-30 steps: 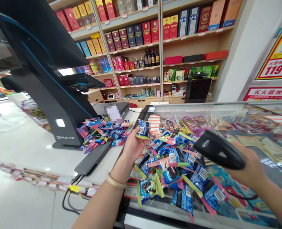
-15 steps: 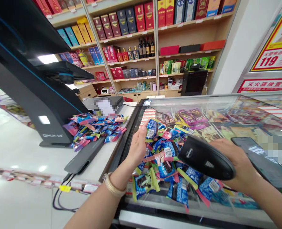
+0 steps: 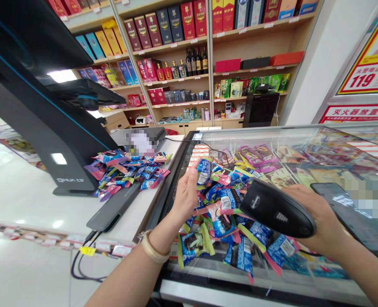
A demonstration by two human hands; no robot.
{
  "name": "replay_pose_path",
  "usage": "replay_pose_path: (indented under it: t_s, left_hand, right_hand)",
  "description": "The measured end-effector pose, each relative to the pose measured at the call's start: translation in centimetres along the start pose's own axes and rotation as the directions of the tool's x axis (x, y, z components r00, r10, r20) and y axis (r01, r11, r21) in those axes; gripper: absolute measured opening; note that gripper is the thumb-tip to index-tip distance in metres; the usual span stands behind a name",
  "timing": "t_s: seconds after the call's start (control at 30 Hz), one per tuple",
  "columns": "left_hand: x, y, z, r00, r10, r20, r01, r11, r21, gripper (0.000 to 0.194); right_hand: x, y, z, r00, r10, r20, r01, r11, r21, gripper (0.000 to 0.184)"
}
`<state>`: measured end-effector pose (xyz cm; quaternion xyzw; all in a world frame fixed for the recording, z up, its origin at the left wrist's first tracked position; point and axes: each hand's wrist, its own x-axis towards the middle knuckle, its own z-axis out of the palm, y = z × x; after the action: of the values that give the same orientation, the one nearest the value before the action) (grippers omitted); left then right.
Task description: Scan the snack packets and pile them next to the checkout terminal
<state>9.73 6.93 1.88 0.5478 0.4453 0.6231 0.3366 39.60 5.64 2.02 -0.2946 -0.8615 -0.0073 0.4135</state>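
My left hand [image 3: 186, 194] grips a small blue snack packet [image 3: 204, 171], its barcode side turned toward the scanner; some of the fingers are hidden behind it. In my right hand [image 3: 319, 217] is a black handheld barcode scanner [image 3: 276, 209], its head pointing left toward that packet. Below both hands, a loose heap of blue, pink and green snack packets [image 3: 220, 219] lies on the glass-topped display case [image 3: 255, 137]. Part of the heap is covered by the scanner.
A second heap of packets [image 3: 128, 170] lies on the white counter [image 3: 75, 209] by the checkout terminal's stand [image 3: 67, 140]. A smartphone [image 3: 355, 217] rests on the glass beside my right hand. Shelves of boxed bottles [image 3: 165, 27] stand behind.
My left hand has turned the packet so its barcode faces the scanner. The scanner has moved left, closer to the packet, uncovering the phone. The view has shifted slightly; little differs over the last half second.
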Motion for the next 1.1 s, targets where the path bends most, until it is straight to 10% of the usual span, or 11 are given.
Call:
replay_pose_path:
  t_s: [0.17, 0.53, 0.73, 1.0, 1.1]
  left_hand:
    - [1.0, -0.2, -1.2, 0.990, 0.124, -0.071, -0.098, 0.950, 0.298, 0.048]
    - [2.3, -4.6, -2.0, 0.990, -0.111, 0.085, 0.054, 0.863, 0.503, 0.048]
    - [3.2, -3.5, -3.5, 0.993, 0.119, -0.024, -0.083, 0.809, 0.582, 0.045]
    - [5.1, 0.5, -10.4, 0.783, 0.389, -0.486, 0.319, 0.420, 0.850, 0.050]
    - [5.3, 0.8, -12.5, 0.775, 0.371, -0.512, 0.414, 0.313, 0.854, 0.047]
  right_hand:
    - [0.7, 1.5, -1.0, 0.979, 0.039, -0.198, -0.059, 0.994, -0.094, 0.009]
    - [0.5, 3.5, -1.0, 0.956, 0.138, -0.258, -0.176, 0.976, -0.130, 0.019]
    - [-1.3, 5.1, -0.1, 0.964, 0.080, -0.255, -0.133, 0.971, -0.199, 0.019]
    - [-1.7, 3.2, 0.7, 0.939, 0.190, -0.286, -0.254, 0.945, -0.208, 0.015]
    - [-1.7, 3.1, 0.9, 0.938, 0.179, -0.297, -0.240, 0.954, -0.182, 0.015]
